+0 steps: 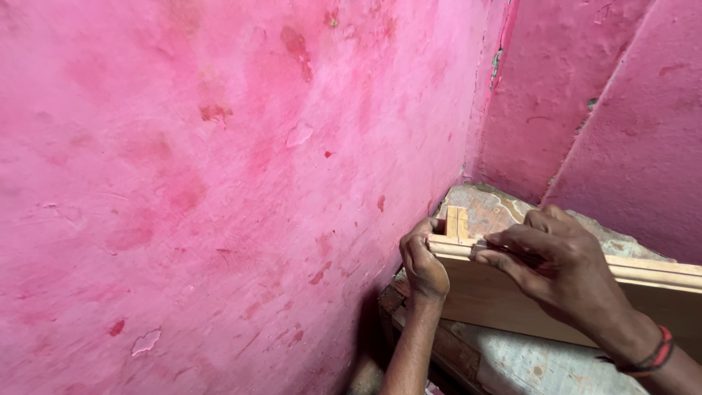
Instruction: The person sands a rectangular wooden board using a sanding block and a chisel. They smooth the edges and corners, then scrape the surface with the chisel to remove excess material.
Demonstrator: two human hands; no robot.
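Wooden board (pixel 512 300), one, gripped by left hand (pixel 423 263) and right hand (pixel 556 267).

Left hand (pixel 423 265), right hand (pixel 557 265): curled grips.

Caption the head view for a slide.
Two bare hands, left hand and right hand, grip the moulded top edge of a pale wooden board beside a pink plastered wall.
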